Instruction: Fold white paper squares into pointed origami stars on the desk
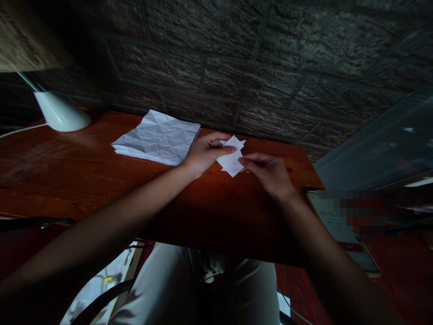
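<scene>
A small folded white paper shape (232,155) with pointed corners is held just above the reddish wooden table (84,171). My left hand (205,151), with a ring on one finger, pinches its left side between thumb and fingers. My right hand (269,171) pinches its lower right edge with closed fingertips. A stack of creased white paper sheets (157,137) lies flat on the table just left of my left hand.
A white lamp base (61,113) with a cord stands at the table's back left. A dark stone-patterned wall (270,67) runs behind the table. A phone-like flat object (341,230) lies at the right, off the table's edge. My legs show below the table's front edge.
</scene>
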`<state>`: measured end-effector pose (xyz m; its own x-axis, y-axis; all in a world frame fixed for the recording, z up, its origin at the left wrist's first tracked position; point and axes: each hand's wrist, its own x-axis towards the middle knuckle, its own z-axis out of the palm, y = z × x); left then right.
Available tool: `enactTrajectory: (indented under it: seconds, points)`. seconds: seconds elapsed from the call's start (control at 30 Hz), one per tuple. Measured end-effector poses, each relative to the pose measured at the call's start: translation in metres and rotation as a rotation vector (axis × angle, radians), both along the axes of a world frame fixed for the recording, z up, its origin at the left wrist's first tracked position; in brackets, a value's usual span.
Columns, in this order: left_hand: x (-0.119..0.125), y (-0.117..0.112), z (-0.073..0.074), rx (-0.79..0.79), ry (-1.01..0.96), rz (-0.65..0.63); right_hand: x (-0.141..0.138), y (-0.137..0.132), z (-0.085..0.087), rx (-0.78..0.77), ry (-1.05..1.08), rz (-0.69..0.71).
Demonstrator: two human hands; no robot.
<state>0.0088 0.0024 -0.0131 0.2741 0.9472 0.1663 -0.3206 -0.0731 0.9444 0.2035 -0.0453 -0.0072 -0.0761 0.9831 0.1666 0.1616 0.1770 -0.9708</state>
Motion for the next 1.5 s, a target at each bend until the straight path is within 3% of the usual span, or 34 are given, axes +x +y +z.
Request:
enactTrajectory:
  seconds: [0.27, 0.6, 0.87, 1.17, 1.3, 1.4, 1.5]
  points:
    - [0.002, -0.003, 0.001, 0.067, 0.07, 0.021, 0.001, 0.001, -0.001, 0.042, -0.068, 0.008]
    - [0.001, -0.003, 0.0, 0.06, 0.093, 0.026, -0.001, -0.003, 0.001, -0.042, -0.003, 0.069]
    - [0.001, 0.002, 0.002, -0.017, -0.051, 0.053, 0.004, 0.004, -0.003, 0.001, 0.009, -0.022]
    - [-0.003, 0.002, 0.008, -0.147, -0.032, 0.027, 0.004, 0.004, 0.0, -0.013, -0.024, -0.039]
    - [-0.006, 0.001, 0.01, -0.022, 0.057, 0.035, 0.007, 0.007, 0.001, 0.06, -0.112, -0.059]
    - [-0.01, 0.001, 0.01, 0.146, 0.199, 0.014, 0.012, 0.013, -0.002, 0.204, -0.14, -0.132]
    - [-0.011, 0.001, 0.009, 0.191, 0.279, -0.058, 0.018, 0.017, -0.007, 0.33, -0.248, -0.19]
